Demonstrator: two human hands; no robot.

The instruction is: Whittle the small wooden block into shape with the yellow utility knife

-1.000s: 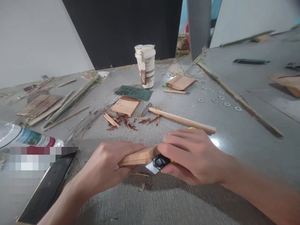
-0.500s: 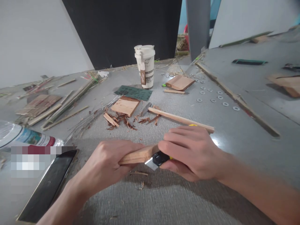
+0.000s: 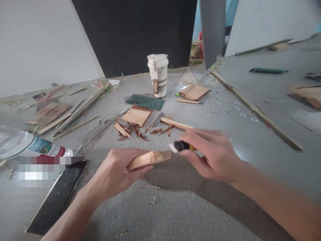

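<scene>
My left hand (image 3: 116, 174) grips a small pale wooden block (image 3: 150, 160) by its left end, and its cut corner points right. In my right hand (image 3: 209, 154) is a black and yellow utility knife (image 3: 184, 146), its short blade blurred and apart from the block, just above its right end. Beyond my hands lie a square piece of wood (image 3: 137, 115), dark brown shavings (image 3: 136, 131), a loose metal blade (image 3: 157, 119) and a wooden stick (image 3: 175, 123), whose right part my right hand hides.
A white lidded cup (image 3: 158, 75) stands behind green sandpaper (image 3: 145, 102). Metal washers (image 3: 242, 115) and another wooden piece (image 3: 194, 91) lie to the right. At left are a plastic bottle (image 3: 37, 144), a black phone-like slab (image 3: 59, 197) and bamboo strips (image 3: 77, 112).
My right hand has lifted the knife up and right, off the block's end. The block stays in my left hand. The whole view has shifted slightly.
</scene>
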